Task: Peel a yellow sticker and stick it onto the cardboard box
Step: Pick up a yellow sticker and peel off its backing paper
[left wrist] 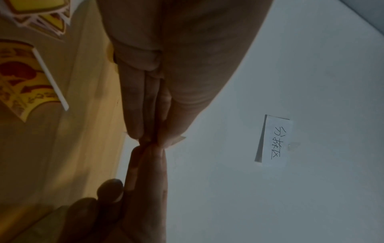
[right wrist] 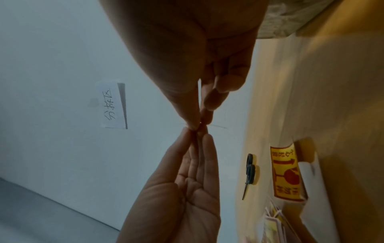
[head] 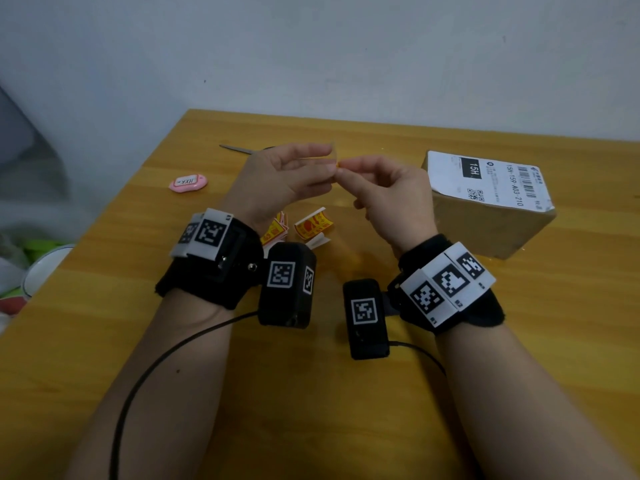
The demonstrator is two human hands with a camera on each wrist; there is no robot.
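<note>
A wooden table (head: 346, 410) stands against a pale wall (head: 311, 46). Near its far edge lie scissors (head: 239, 148) with black handles, and a pink oval tag (head: 188, 183) printed with letters. A white paper note (right wrist: 113, 106) with handwritten characters is stuck to the wall. A white bowl (head: 41, 271) sits off the table's left side.

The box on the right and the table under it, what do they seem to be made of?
The box looks like plain brown cardboard, matte, with a white printed paper shipping label on top. The table looks like wood or wood-look laminate: yellow-orange grain streaks with a slight sheen; which one, I cannot tell.
</note>
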